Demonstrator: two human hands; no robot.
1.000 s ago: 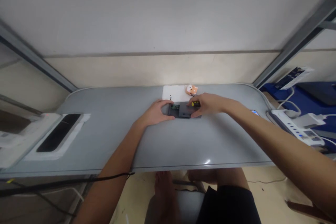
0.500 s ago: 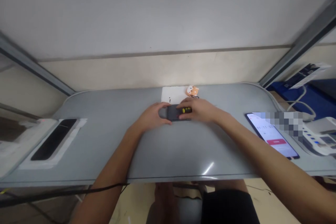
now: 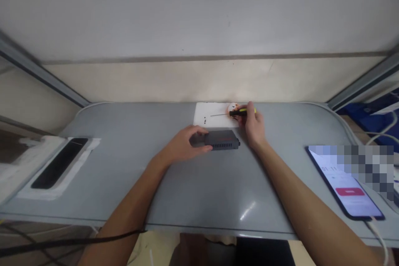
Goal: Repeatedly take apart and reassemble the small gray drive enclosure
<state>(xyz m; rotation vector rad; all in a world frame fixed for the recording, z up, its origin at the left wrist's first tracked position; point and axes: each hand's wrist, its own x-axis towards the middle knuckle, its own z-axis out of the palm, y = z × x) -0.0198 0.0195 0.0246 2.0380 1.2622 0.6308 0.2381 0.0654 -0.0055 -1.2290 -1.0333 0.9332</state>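
A dark grey box [image 3: 222,139] with a row of slots along its near side lies on the grey table. My left hand [image 3: 186,145] grips its left end between thumb and fingers. Beyond the box, my right hand [image 3: 253,124] is closed on a black and yellow screwdriver [image 3: 238,112], whose thin shaft points left over a white sheet [image 3: 199,112]. Several small dark pieces [image 3: 205,120] rest on that sheet. An orange and white animal-shaped item [image 3: 232,108] sits at the sheet's right part, partly hidden behind the screwdriver and my right hand.
On the right lies a lit phone [image 3: 346,187] with a cable plugged in. A black phone-like object [image 3: 60,164] is at the far left on white material. Behind the table [image 3: 124,124] stands a pale wall, with grey metal posts at both sides.
My right hand has moved off the box, up and to the right, with the screwdriver now lying over the sheet. My left hand still holds the box. The view has shifted slightly.
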